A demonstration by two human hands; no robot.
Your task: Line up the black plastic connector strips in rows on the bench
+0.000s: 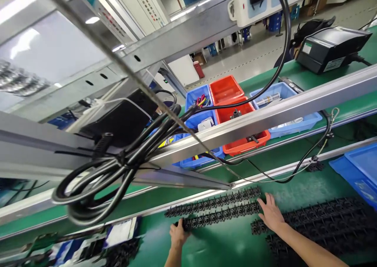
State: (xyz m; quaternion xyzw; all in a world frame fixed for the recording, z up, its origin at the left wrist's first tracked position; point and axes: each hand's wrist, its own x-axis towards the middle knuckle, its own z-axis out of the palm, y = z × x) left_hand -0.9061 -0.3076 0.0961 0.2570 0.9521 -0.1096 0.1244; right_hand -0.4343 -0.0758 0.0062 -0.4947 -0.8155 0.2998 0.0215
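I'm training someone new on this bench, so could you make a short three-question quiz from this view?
1. What is the left hand at? A) a cable; B) the end of a row of black parts; C) a cardboard box.
2. True or false: the right hand is near that row's right end.
3. Fill in: the red bins have bins coloured ____ on both their left and right.

Key: 1. B. 2. True. 3. Blue.
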